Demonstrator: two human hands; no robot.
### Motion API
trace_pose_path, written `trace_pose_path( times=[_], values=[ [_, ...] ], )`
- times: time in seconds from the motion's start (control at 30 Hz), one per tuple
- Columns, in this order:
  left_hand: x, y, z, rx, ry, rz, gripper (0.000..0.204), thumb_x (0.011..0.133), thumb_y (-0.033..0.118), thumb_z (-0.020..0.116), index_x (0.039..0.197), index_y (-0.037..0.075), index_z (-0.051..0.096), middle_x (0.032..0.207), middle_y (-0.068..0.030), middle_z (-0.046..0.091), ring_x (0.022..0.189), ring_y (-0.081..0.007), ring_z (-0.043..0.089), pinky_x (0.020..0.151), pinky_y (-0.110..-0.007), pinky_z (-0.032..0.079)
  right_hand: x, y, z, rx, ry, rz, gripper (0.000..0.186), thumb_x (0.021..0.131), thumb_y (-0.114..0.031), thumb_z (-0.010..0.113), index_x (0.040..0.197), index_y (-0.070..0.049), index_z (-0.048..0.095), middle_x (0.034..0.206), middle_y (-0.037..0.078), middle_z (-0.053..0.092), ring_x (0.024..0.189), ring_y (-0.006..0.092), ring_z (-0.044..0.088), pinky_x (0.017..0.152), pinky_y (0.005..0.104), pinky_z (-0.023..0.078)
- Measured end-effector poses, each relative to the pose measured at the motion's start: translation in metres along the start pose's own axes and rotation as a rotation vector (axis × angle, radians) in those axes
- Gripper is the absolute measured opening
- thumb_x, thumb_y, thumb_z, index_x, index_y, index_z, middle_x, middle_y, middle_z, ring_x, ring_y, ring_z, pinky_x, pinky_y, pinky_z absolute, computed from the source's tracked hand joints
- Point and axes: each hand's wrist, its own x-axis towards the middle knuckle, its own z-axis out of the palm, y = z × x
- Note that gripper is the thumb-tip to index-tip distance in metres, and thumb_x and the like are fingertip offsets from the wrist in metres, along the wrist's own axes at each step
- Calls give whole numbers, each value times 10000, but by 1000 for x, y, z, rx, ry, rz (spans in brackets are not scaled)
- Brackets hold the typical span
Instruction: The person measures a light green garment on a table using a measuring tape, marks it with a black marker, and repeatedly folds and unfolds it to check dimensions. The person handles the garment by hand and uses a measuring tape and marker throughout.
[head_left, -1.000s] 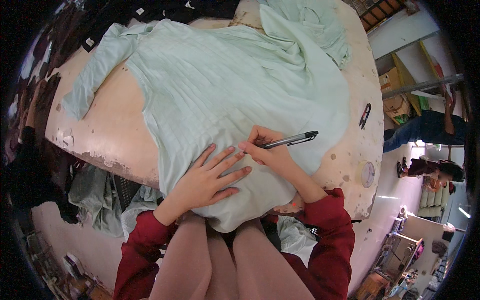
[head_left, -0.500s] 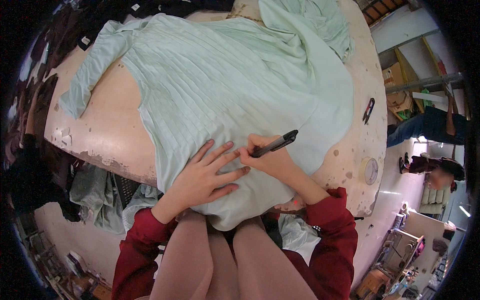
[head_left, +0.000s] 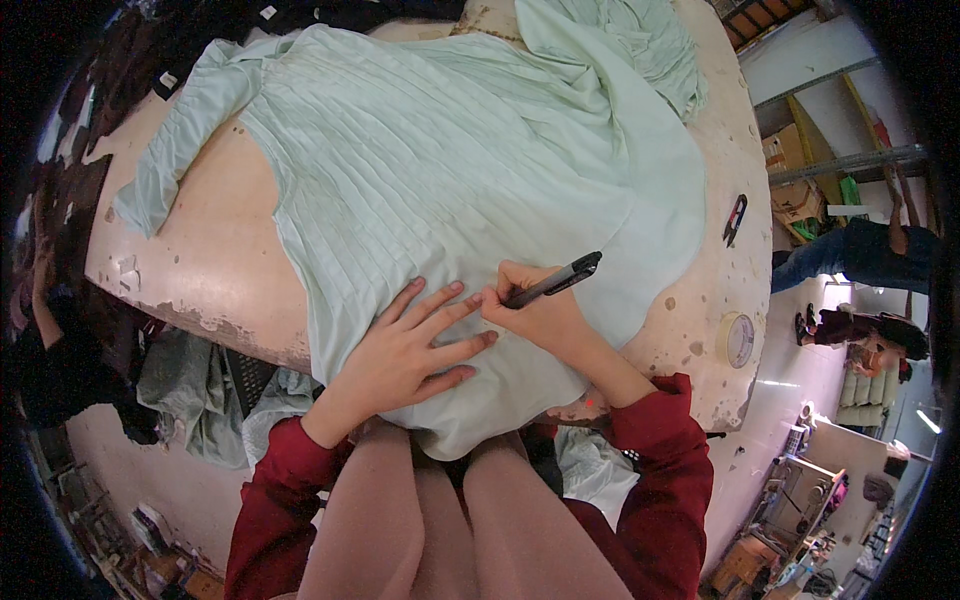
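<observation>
A pale mint-green pleated garment (head_left: 400, 150) lies spread over the table, its near edge hanging down in front of my knees. My left hand (head_left: 400, 355) rests flat on the cloth near the table's front edge, fingers spread. Close beside its fingertips, my right hand (head_left: 540, 315) is closed around a black pen (head_left: 562, 278). The capped-looking, clip-bearing end of the pen points up and to the right. Its other end is hidden in my fingers, and whether the thumb and fingertip also pinch cloth cannot be made out.
On the worn wooden table (head_left: 215, 255), thread snips (head_left: 736, 220) and a roll of tape (head_left: 737, 340) lie to the right. More green cloth (head_left: 640, 50) is heaped at the far right. Dark clothing (head_left: 110, 60) lines the far left. Other people stand left (head_left: 60, 360) and right (head_left: 885, 255).
My right hand and the pen have shifted very slightly, the pen's upper end rising a little. My left hand stays in place. The people at both sides have moved a little.
</observation>
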Motion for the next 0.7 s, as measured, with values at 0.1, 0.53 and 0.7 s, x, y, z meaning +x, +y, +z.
trace_pose_path(
  times=[0.1, 0.53, 0.7],
  values=[
    [0, 0, -1, -3, 1, 2, 385, 879, 351, 611, 1252, 262, 572, 1403, -61, 438, 1324, -284, 391, 1106, -526, 291, -1, -2, 1, 23, 2, 5, 306, 795, -116, 704, 642, -26, 455, 528, 0, 432, 522, 52, 367, 452, 261, 329],
    [1, 1, -2, -8, -9, -6, 387, 879, 360, 608, 1254, 271, 574, 1392, -63, 448, 1328, -288, 389, 1115, -530, 272, -1, 1, 4, -2, 47, -52, 292, 798, -109, 683, 655, -17, 446, 530, 13, 427, 517, 62, 360, 459, 276, 341],
    [0, 1, 0, -7, 6, -21, 381, 877, 364, 614, 1249, 290, 589, 1367, -58, 468, 1328, -286, 397, 1121, -526, 268, -1, 0, 2, 12, 84, -24, 302, 798, -117, 690, 650, -25, 443, 535, 1, 434, 526, 55, 371, 464, 265, 342]
  ],
)
